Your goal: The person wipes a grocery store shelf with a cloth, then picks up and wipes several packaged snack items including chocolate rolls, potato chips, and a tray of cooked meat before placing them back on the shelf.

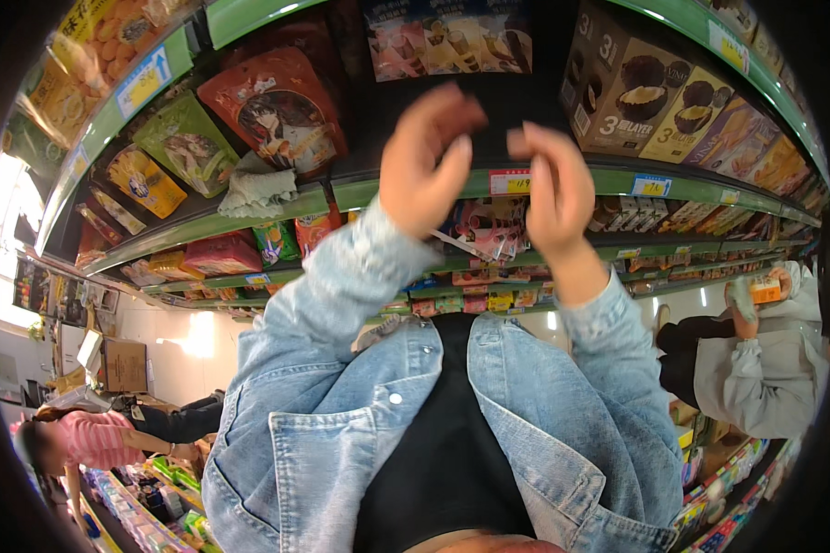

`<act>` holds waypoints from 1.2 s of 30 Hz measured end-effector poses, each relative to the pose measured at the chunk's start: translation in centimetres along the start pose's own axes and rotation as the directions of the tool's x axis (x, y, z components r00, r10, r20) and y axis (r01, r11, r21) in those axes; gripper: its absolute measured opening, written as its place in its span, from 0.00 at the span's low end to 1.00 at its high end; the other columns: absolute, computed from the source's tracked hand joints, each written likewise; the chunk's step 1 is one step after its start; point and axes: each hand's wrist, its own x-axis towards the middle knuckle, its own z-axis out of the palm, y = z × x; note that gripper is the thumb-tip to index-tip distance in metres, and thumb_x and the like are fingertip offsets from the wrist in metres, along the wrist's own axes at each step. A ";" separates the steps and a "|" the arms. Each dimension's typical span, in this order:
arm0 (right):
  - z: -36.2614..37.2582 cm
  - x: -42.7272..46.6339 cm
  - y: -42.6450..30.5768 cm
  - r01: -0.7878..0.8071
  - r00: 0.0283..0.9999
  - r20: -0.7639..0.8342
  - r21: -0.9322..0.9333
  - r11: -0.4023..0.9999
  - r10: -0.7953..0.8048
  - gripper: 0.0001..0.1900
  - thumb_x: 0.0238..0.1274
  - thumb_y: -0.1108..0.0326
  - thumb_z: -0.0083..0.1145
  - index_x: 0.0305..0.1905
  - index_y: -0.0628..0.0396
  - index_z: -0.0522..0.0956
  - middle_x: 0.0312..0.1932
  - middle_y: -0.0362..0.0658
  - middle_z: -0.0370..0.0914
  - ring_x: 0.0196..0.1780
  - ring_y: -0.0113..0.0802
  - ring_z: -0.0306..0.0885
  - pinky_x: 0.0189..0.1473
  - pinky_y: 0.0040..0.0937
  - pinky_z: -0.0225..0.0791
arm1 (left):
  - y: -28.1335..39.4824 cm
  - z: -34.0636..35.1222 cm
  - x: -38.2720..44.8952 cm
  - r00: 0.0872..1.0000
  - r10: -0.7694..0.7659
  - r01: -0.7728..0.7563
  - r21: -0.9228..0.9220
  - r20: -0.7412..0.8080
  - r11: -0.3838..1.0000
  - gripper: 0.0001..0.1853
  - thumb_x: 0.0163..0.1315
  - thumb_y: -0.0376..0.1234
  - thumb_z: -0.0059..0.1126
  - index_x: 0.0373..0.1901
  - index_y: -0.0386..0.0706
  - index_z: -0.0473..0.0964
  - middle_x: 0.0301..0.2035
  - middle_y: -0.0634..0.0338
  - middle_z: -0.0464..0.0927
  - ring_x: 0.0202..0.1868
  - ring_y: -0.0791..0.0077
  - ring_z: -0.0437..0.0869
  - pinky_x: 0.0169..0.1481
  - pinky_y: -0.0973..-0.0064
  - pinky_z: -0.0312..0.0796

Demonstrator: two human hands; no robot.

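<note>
My left hand, blurred by motion, is raised in front of the shelf with its thumb apart from its bent fingers and nothing visible in it. To its right, my right hand hangs near the shelf's green front edge, its fingers loosely bent and no object showing between them. The two hands do not touch. Between and behind them lies the dark shelf board, with several ice-cream-cone snack boxes at its back. A crumpled grey-green cloth rests on the shelf edge left of my left hand.
Red snack bags and a green bag stand at left. Brown snack boxes stand at right. Lower shelves hold packets. One person bends at far left; another at right holds an orange box.
</note>
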 end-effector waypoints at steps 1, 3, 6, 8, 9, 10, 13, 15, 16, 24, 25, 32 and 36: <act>-1.2 -3.2 0.2 0.039 0.999 0.029 -0.013 0.999 -0.039 0.11 0.66 0.77 0.48 0.49 0.63 0.79 0.45 0.52 0.80 0.45 0.42 0.80 0.49 0.32 0.73 | 0.5 -0.4 -2.5 0.986 -0.047 0.057 -0.058 0.161 0.997 0.26 0.63 0.25 0.57 0.64 0.35 0.69 0.52 0.44 0.79 0.54 0.56 0.83 0.58 0.67 0.76; -2.1 -8.5 1.5 0.068 0.995 0.074 -0.096 0.993 -0.061 0.09 0.66 0.78 0.48 0.47 0.62 0.78 0.42 0.50 0.79 0.42 0.40 0.78 0.46 0.34 0.71 | 0.0 -1.6 -6.5 0.870 -0.155 0.055 0.219 0.469 0.974 0.22 0.64 0.25 0.57 0.61 0.35 0.73 0.47 0.50 0.82 0.51 0.60 0.84 0.57 0.70 0.75; -2.2 -15.6 5.2 -0.475 0.874 -0.027 -0.255 0.842 0.485 0.14 0.65 0.75 0.50 0.54 0.62 0.76 0.46 0.51 0.79 0.44 0.41 0.78 0.49 0.36 0.71 | -4.8 -1.3 -11.4 0.948 -0.241 0.142 0.398 0.210 0.906 0.19 0.60 0.28 0.61 0.53 0.35 0.78 0.47 0.45 0.80 0.48 0.57 0.85 0.53 0.66 0.79; -2.1 -18.9 8.4 -0.648 0.748 -0.024 -0.241 0.722 0.663 0.17 0.65 0.74 0.52 0.57 0.62 0.75 0.50 0.53 0.79 0.48 0.42 0.79 0.52 0.35 0.71 | -11.4 -2.0 -14.9 0.900 -0.422 0.422 0.460 -0.108 0.782 0.19 0.61 0.32 0.65 0.53 0.35 0.76 0.50 0.49 0.78 0.49 0.59 0.83 0.52 0.66 0.78; -2.0 -19.5 9.5 -0.719 0.675 -0.012 -0.231 0.655 0.737 0.18 0.64 0.73 0.53 0.59 0.62 0.75 0.52 0.54 0.79 0.49 0.43 0.79 0.53 0.35 0.71 | -14.6 -2.4 -16.6 0.743 -0.606 0.669 0.289 -0.284 0.685 0.20 0.62 0.32 0.65 0.54 0.36 0.74 0.51 0.52 0.77 0.49 0.62 0.82 0.51 0.67 0.77; -2.2 -19.5 9.6 -0.846 0.509 0.085 -0.135 0.516 0.856 0.26 0.67 0.73 0.50 0.69 0.65 0.66 0.63 0.54 0.73 0.59 0.39 0.76 0.62 0.34 0.68 | -16.3 -2.9 -16.9 0.701 -0.675 0.713 0.188 -0.231 0.675 0.20 0.63 0.34 0.66 0.54 0.37 0.74 0.52 0.53 0.77 0.51 0.63 0.81 0.51 0.66 0.77; -1.2 -19.7 9.9 -0.928 0.372 0.130 0.066 0.366 0.919 0.30 0.68 0.73 0.50 0.74 0.64 0.60 0.67 0.54 0.69 0.65 0.39 0.72 0.64 0.33 0.66 | -18.4 -3.6 -15.7 0.487 -0.867 0.863 -0.095 -0.101 0.496 0.22 0.64 0.38 0.68 0.56 0.42 0.71 0.53 0.57 0.77 0.57 0.66 0.78 0.51 0.64 0.74; -1.0 -19.8 9.9 -0.934 0.348 0.169 0.142 0.326 0.922 0.32 0.69 0.73 0.50 0.76 0.64 0.56 0.70 0.54 0.66 0.67 0.39 0.69 0.66 0.33 0.64 | -18.4 -3.2 -15.2 0.202 -0.977 0.943 -0.255 -0.067 0.213 0.24 0.64 0.40 0.68 0.57 0.45 0.70 0.54 0.58 0.77 0.60 0.66 0.75 0.53 0.63 0.72; -0.9 -19.8 9.7 -0.936 0.335 0.189 0.178 0.304 0.923 0.33 0.70 0.73 0.50 0.77 0.64 0.54 0.71 0.54 0.65 0.69 0.39 0.68 0.67 0.34 0.63 | -18.1 -2.8 -15.1 0.188 -0.980 0.926 -0.321 -0.064 0.198 0.23 0.64 0.41 0.68 0.57 0.46 0.70 0.55 0.59 0.77 0.60 0.66 0.75 0.55 0.62 0.71; -0.8 -19.3 8.5 -0.946 0.263 0.216 0.249 0.207 0.941 0.34 0.74 0.68 0.49 0.79 0.58 0.51 0.75 0.53 0.60 0.70 0.36 0.65 0.62 0.33 0.65 | -20.1 -2.0 -15.6 0.175 -0.983 0.873 -0.454 -0.050 0.179 0.18 0.61 0.46 0.71 0.45 0.49 0.75 0.41 0.66 0.81 0.45 0.73 0.80 0.42 0.69 0.76; -0.8 -19.3 8.5 -0.945 0.262 0.214 0.255 0.205 0.941 0.34 0.74 0.68 0.49 0.79 0.57 0.51 0.75 0.52 0.60 0.70 0.36 0.66 0.61 0.32 0.65 | -20.7 -2.3 -15.8 0.173 -0.983 0.886 -0.425 -0.062 0.183 0.18 0.61 0.45 0.71 0.47 0.50 0.75 0.41 0.66 0.81 0.45 0.73 0.80 0.42 0.69 0.76; -1.0 -19.9 8.0 -0.860 0.189 0.306 0.509 0.008 0.933 0.34 0.74 0.68 0.48 0.79 0.55 0.50 0.73 0.50 0.63 0.63 0.35 0.73 0.58 0.37 0.70 | -18.7 -2.3 -15.0 0.386 -0.911 0.813 -0.413 -0.146 0.410 0.20 0.65 0.36 0.66 0.56 0.42 0.73 0.47 0.58 0.82 0.49 0.67 0.82 0.50 0.66 0.76; -0.6 -18.7 5.5 -0.802 0.204 0.387 0.593 -0.073 0.899 0.35 0.74 0.67 0.49 0.79 0.55 0.48 0.70 0.52 0.66 0.60 0.38 0.76 0.57 0.37 0.73 | -15.5 -3.0 -14.5 0.475 -0.879 0.738 -0.528 -0.035 0.420 0.22 0.69 0.33 0.59 0.62 0.38 0.67 0.51 0.51 0.80 0.52 0.62 0.82 0.59 0.58 0.76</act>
